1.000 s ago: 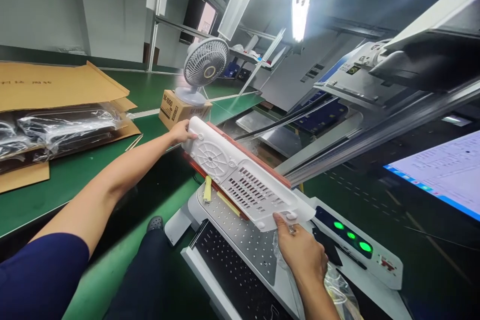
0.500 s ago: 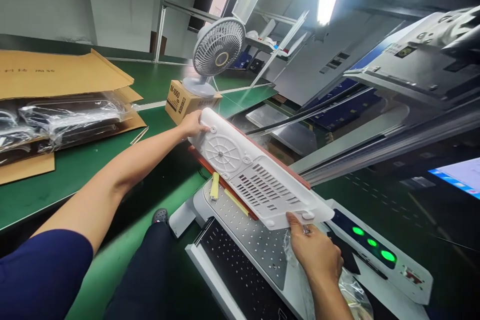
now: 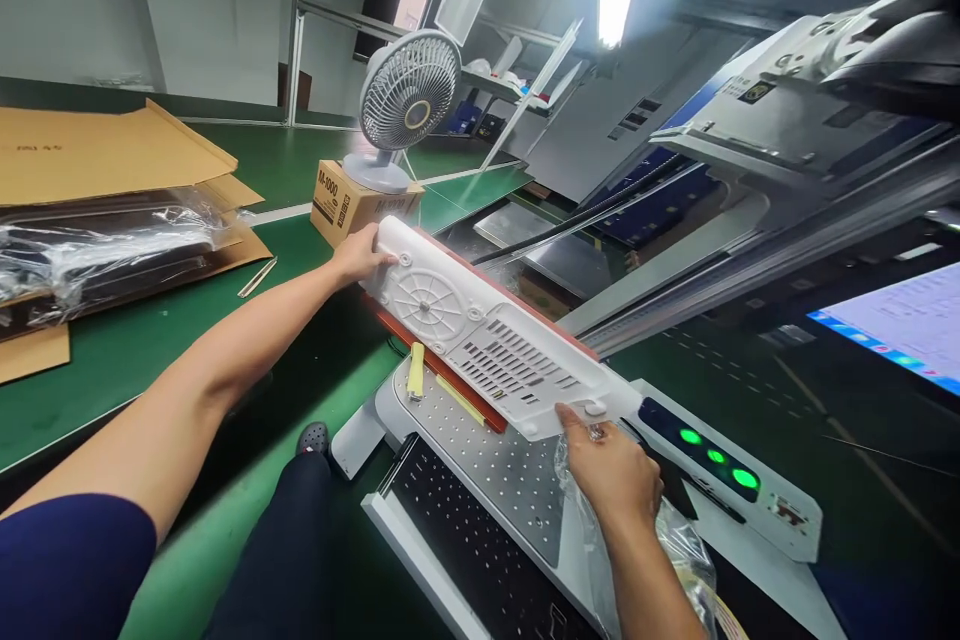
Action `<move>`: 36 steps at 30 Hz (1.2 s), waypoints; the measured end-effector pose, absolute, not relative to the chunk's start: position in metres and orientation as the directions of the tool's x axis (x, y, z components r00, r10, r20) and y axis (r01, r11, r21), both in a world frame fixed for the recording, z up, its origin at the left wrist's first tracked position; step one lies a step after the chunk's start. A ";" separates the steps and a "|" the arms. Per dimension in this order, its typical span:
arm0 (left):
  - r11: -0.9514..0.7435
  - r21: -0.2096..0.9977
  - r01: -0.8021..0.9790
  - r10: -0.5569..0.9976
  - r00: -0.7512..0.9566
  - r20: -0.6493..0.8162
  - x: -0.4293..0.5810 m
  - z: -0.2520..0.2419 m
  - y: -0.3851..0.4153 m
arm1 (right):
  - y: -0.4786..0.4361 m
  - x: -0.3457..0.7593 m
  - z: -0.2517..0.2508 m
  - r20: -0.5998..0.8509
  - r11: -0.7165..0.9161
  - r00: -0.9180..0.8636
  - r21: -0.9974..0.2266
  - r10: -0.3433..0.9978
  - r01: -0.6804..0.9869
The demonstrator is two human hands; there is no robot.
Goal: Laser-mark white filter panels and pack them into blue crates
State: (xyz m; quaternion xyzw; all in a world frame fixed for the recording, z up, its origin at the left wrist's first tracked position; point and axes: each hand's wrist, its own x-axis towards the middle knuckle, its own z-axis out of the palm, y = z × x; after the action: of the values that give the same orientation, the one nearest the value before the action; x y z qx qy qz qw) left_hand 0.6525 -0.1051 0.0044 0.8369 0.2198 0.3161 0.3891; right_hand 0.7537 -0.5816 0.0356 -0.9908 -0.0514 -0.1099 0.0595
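The left hand (image 3: 358,255) pinches one end of a white plastic panel (image 3: 480,320), its thumb laid over the near face and its fingers hidden behind. The right hand (image 3: 615,470) pinches the opposite end by the lower corner, thumb on the face, fingers curled out of sight. So the panel is held aslant between the two hands, its round spoked grille nearer the left hand and its rows of slots nearer the right. Behind it, an orange-red piece (image 3: 491,420) shows along both long edges; whether they touch cannot be told. Below and to the right of the left hand, a yellow-handled tool (image 3: 415,370) lies on a perforated plate (image 3: 480,465), which reaches toward the right hand. Clear plastic film (image 3: 681,542) is bunched beside the right wrist, and three green lights (image 3: 716,457) glow just right of that hand. Just beyond the left hand, a fan (image 3: 411,95) stands on an M-1000 carton (image 3: 336,205)
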 end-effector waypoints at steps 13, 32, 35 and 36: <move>-0.908 0.416 -0.035 0.206 0.830 0.519 0.649 0.042 -0.143 | -0.578 0.744 0.048 0.272 -0.965 0.958 -0.211 0.094 0.154; -0.974 0.226 -0.011 0.103 0.866 0.489 0.681 0.064 -0.146 | -0.580 0.743 0.056 0.319 -0.942 0.941 -0.267 0.114 0.204; -0.975 0.222 -0.007 0.102 0.874 0.475 0.681 0.066 -0.146 | -0.578 0.740 0.058 0.298 -0.936 0.948 -0.290 0.110 0.200; -0.975 0.222 -0.008 0.100 0.877 0.470 0.680 0.068 -0.146 | -0.577 0.739 0.059 0.287 -0.932 0.951 -0.302 0.113 0.202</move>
State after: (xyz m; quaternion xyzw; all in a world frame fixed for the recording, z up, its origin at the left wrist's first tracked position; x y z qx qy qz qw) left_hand 0.6801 -0.1456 0.0677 0.9626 0.0240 0.2468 0.1094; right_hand 0.7386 -0.5767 0.0587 -0.9737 -0.0809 -0.1333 0.1659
